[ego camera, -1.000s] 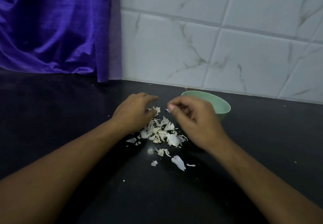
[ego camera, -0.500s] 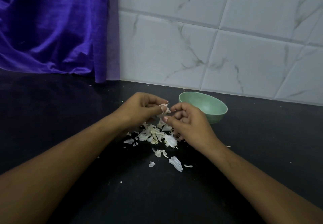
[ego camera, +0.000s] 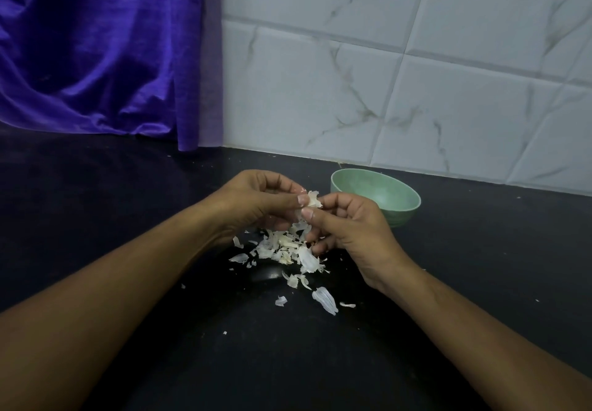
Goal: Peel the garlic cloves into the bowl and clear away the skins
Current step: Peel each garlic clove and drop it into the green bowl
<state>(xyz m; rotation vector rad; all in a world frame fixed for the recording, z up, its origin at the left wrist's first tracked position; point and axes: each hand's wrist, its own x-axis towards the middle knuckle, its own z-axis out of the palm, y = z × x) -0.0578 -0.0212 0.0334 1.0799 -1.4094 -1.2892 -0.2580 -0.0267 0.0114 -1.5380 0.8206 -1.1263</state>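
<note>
A garlic clove [ego camera: 312, 199] with loose papery skin is pinched between the fingertips of both hands, raised above the counter. My left hand [ego camera: 256, 202] grips it from the left, my right hand [ego camera: 349, 228] from the right. Directly beneath lies a heap of white garlic skins [ego camera: 285, 247] on the black counter, with a few stray pieces [ego camera: 325, 300] nearer to me. A pale green bowl [ego camera: 407, 197] stands just behind my right hand; what it holds is hidden.
The black counter [ego camera: 128, 218] runs to a white marble-tiled wall [ego camera: 384, 90] at the back. A purple cloth [ego camera: 96, 51] hangs at the back left, down to the counter.
My left hand rose from the skin heap with the clove, and my right hand came in to meet it. Both hands now hold the clove together, higher above the heap.
</note>
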